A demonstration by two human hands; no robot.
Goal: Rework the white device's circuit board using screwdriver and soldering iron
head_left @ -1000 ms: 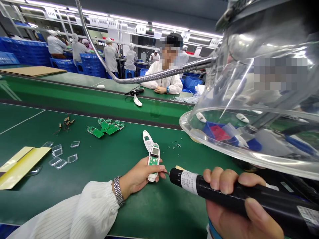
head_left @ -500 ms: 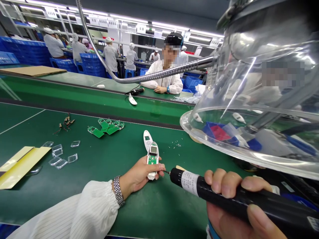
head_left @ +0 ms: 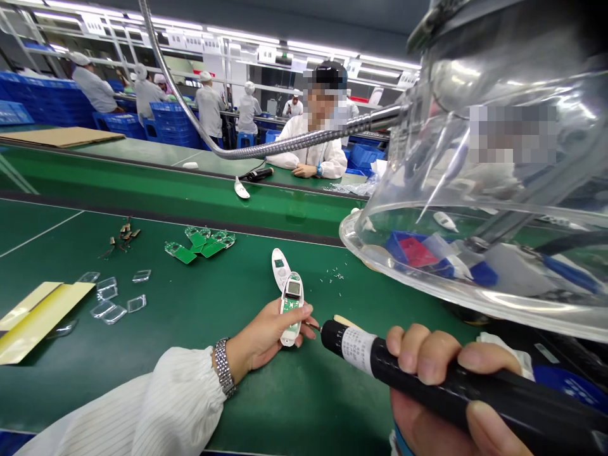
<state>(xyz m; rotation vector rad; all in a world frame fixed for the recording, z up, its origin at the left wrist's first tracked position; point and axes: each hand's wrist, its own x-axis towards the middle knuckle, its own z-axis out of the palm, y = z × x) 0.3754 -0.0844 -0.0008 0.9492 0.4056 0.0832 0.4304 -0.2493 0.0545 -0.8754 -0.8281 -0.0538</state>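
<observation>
My left hand is closed around a white plastic device housing with a green circuit board and a small grey screen inside. A white cover shell with a window lies on the bench just behind it. In my right hand is a black electric screwdriver with a white label. Its thin bit points left and reaches the fingertips of my left hand; whether it touches a screw cannot be seen. Several tiny screws are scattered on the green bench to the right of the shell.
Green circuit boards, clear plastic lenses, small wired parts and a yellow sheet lie at left. A clear hood on a metal gooseneck hangs at right. A person sits across the conveyor.
My left thumb has shifted onto the board side of the housing, which is turned slightly. A white shell on the conveyor has moved left, and another shows by the hood.
</observation>
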